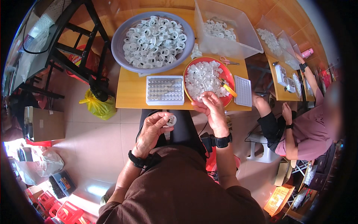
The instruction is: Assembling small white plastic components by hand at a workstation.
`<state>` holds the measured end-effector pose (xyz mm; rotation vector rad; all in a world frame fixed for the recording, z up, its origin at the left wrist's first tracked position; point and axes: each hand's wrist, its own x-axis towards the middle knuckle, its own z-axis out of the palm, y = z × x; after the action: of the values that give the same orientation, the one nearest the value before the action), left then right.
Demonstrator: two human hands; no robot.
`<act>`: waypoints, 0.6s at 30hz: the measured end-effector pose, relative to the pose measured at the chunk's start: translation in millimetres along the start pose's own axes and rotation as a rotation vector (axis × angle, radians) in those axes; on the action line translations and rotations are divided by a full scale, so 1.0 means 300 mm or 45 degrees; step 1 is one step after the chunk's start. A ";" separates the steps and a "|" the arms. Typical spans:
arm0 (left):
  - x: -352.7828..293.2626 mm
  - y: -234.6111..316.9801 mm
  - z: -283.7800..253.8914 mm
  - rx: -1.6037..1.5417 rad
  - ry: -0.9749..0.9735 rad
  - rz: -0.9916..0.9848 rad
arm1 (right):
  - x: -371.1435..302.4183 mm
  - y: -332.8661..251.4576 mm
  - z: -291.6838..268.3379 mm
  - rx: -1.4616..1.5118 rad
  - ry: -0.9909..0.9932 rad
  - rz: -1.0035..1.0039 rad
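Observation:
My left hand (151,130) is closed in front of my lap, with a small round white plastic part (171,120) pinched between thumb and fingers. Dark details show on the part's face. At the near edge of a red bowl (189,67), my right hand (213,112) is closed in a pinch; what its fingertips hold, if anything, is too small to make out. Many small clear plastic pieces (201,74) fill the bowl, and a yellow-handled tool (229,89) lies on its right side. Left of the bowl sits a white tray (148,103) with rows of round pale pieces.
A grey-blue basket (116,48) heaped with white ring-shaped parts stands at the table's back left. Behind the bowl are a clear bin (242,46) and pink scissors (225,60). Another tray (243,89) lies right. A co-worker (305,130) sits at a second table.

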<state>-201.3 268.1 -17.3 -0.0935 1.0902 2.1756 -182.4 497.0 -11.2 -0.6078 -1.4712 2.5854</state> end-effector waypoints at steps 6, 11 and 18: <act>0.002 0.004 0.012 0.051 -0.006 -0.014 | -0.012 -0.015 -0.023 0.443 -0.456 0.199; -0.006 0.030 0.053 0.115 -0.056 -0.007 | -0.045 0.005 0.019 0.673 -0.560 0.470; -0.005 0.060 0.065 0.340 -0.190 0.110 | -0.088 0.042 0.063 0.608 -0.498 0.602</act>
<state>-206.6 274.2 8.2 0.2359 1.3061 2.0531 -164.4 467.8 -5.6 -0.4391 -0.7698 3.4167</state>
